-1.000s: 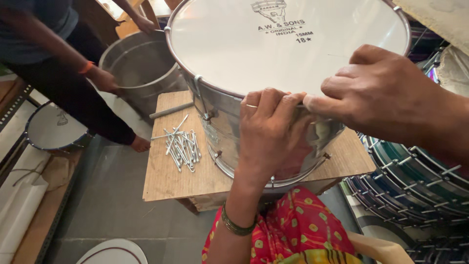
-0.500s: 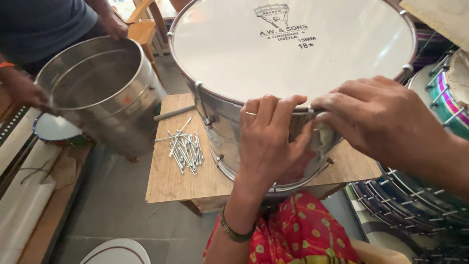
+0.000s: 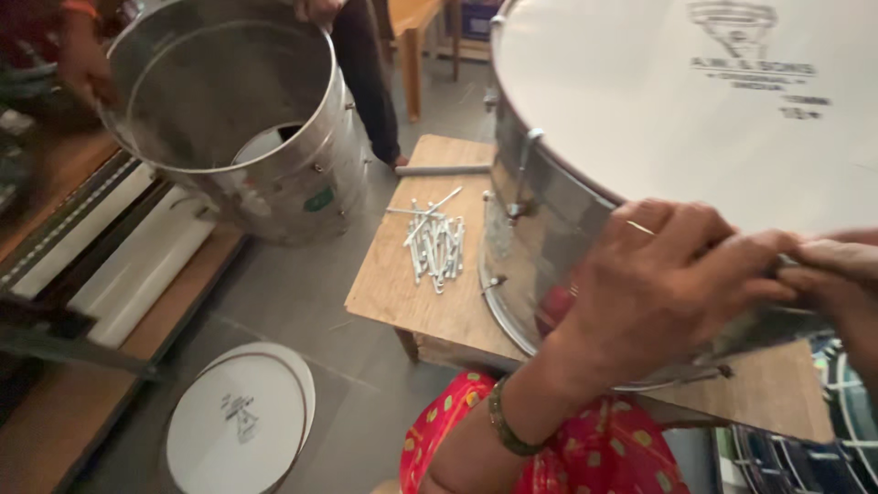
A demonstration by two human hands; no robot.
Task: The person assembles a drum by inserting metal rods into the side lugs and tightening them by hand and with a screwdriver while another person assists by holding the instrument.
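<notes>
Two hands meet at the right edge of the frame: our left hand (image 3: 663,284) curls its fingers over the rim of the steel drum (image 3: 549,229), and our right hand (image 3: 837,270) pinches something there that we cannot make out. The white drumhead (image 3: 695,101) is seated; loose bolts (image 3: 437,242) wait on the wooden table (image 3: 402,284).

Our left hand (image 3: 672,284) curls knuckles up, fingers bent and bunched toward the right, forearm rising from below with a green beaded bracelet (image 3: 508,423) at the wrist. Our right hand (image 3: 837,274) meets its fingertips from the right edge.
</notes>
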